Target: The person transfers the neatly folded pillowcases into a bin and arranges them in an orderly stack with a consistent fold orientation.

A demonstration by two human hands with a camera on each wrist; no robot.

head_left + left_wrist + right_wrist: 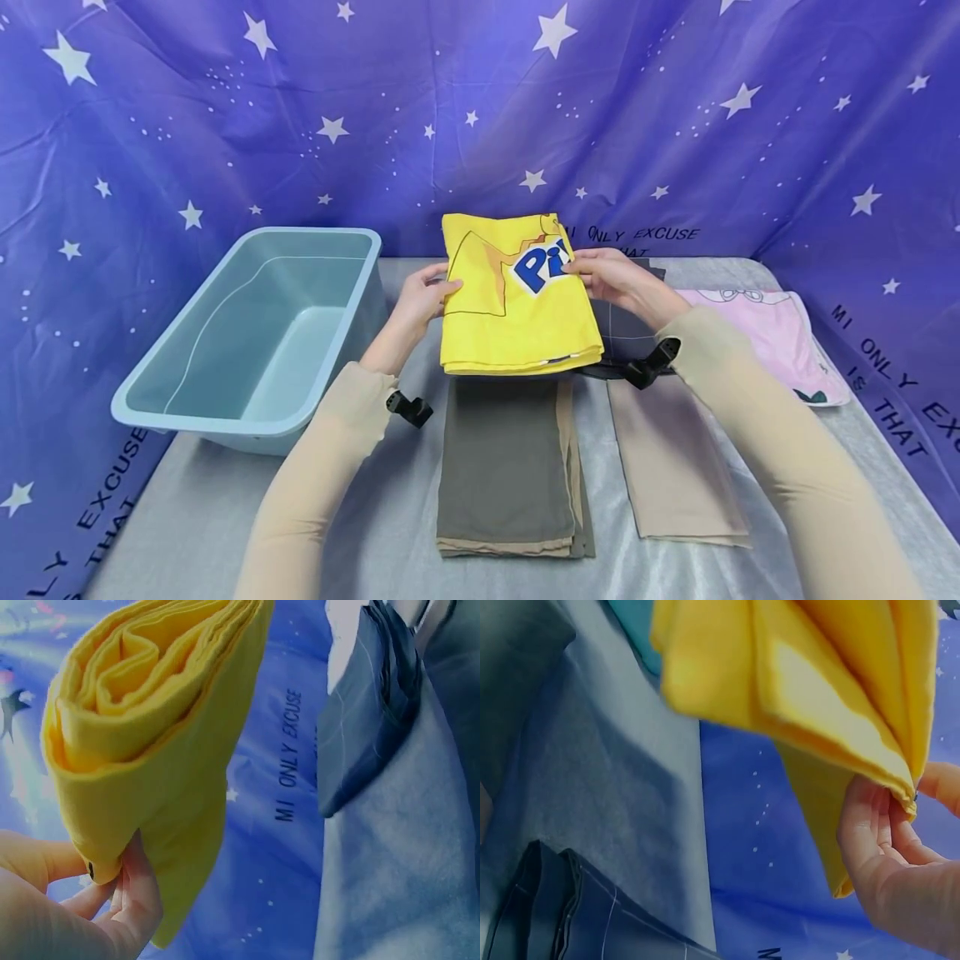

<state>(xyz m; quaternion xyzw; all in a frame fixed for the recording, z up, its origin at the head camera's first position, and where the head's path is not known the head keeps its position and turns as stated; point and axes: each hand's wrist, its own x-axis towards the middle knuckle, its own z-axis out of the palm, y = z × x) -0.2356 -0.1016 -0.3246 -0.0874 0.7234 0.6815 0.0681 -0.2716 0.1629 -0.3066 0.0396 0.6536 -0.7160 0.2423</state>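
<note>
Yellow cloth, blue "Pi" — pinched in left grip and right grip — backdrop lettering "MI ONLY EXCUSE"

Over to the left I saw a blue-grey basin on the silvery table cover; a starry purple backdrop hung behind, and a pink cloth lay far right.

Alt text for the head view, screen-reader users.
A person's left hand and right hand hold up a folded yellow cloth by its sides. Below and to its right, a grey cloth, beige cloth, dark cloth and pink cloth lie on a table; a blue-grey tub stands at picture left, before a starry purple backdrop.
</note>
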